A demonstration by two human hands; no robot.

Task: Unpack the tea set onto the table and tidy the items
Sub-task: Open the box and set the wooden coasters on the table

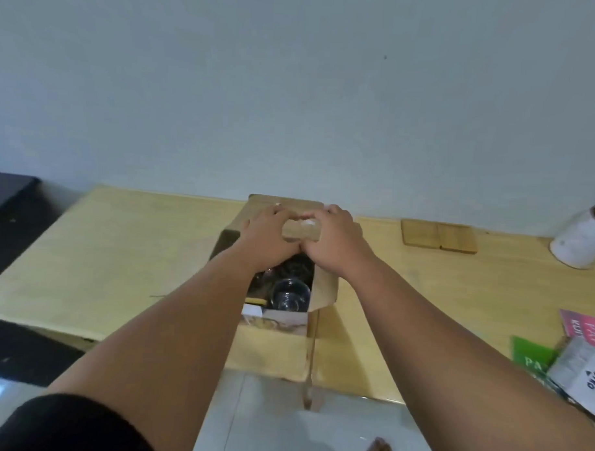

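Matt cardboard box [324, 287], clear glossy glass cup [291, 294], wooden table [119, 253].

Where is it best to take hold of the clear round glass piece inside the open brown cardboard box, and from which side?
Probably by its round rim, from straight above: the clear round glass piece sits deep between the walls of the brown cardboard box, so only the top is free.

L hand [267, 236] & R hand [336, 242] grip cardboard piece [302, 233] over open box [325, 288]; glass [291, 294] inside.
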